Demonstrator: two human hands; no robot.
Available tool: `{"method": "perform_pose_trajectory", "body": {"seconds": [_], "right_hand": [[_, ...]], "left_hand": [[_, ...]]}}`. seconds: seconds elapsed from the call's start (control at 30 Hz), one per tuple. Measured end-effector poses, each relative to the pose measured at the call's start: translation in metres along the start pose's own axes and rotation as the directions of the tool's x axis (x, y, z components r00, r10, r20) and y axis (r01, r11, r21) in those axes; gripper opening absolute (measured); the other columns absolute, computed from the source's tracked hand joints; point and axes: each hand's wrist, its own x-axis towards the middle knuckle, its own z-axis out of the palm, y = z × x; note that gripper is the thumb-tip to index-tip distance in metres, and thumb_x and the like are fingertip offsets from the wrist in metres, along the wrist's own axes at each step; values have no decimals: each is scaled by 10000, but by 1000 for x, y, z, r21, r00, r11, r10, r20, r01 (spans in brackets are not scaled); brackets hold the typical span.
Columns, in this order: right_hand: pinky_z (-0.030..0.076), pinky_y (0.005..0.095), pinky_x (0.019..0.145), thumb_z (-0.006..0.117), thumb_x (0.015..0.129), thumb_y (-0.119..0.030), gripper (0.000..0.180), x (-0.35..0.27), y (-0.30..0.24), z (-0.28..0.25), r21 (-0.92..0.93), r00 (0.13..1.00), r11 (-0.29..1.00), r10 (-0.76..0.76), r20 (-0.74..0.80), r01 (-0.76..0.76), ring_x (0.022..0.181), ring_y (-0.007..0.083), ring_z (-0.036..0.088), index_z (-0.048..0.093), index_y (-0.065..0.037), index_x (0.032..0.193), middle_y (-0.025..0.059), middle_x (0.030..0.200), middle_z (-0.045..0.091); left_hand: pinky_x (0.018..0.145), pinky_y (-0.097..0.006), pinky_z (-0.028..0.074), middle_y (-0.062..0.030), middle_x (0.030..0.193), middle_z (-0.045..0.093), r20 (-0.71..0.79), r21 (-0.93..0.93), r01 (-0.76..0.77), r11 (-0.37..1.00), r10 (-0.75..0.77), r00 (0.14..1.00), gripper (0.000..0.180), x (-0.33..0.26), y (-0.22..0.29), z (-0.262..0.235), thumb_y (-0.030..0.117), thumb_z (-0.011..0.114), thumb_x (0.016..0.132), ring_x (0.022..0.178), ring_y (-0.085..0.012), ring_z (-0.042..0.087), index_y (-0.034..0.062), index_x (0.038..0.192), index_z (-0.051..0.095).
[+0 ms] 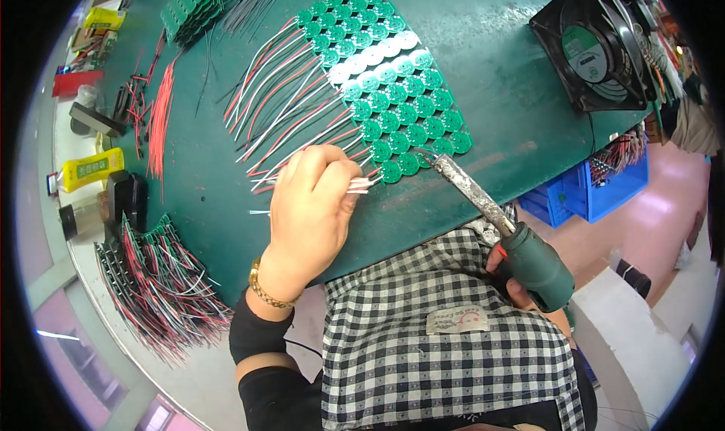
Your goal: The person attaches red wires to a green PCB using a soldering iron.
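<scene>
Wires (361, 183) under left hand (310, 204) (pinched)

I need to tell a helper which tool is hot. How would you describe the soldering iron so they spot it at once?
Start at the green table and find the sheet of round green circuit boards. At its near edge rests the soldering iron, held by the right hand: the only long grey rod with a dark green handle.

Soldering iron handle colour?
Dark green, on the soldering iron held in the right hand; the head view shows it.
</scene>
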Motion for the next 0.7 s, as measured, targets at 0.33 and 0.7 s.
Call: {"method": "perform_pose_trajectory", "body": {"seconds": [0.33, 0.7], "right_hand": [[508, 264, 630, 657, 739, -232, 267, 2, -9, -4, 81, 996, 995, -46, -70, 51, 673, 163, 647, 648, -54, 939, 41, 793, 657], [511, 248, 632, 692, 724, -233, 297, 2, -4, -3, 55, 1000, 998, -1, 14, 0, 686, 171, 655, 639, -59, 959, 60, 805, 667]], "left_hand": [[534, -332, 455, -81, 730, 561, 21, -71, 81, 994, -79, 997, 133, -6, 9, 5, 79, 670, 799, 598, -246, 568, 51, 893, 580], [492, -242, 433, -32, 715, 548, -122, -297, 120, 947, -163, 979, 142, -6, 4, 9, 23, 744, 719, 575, -115, 537, 43, 844, 680]]}}
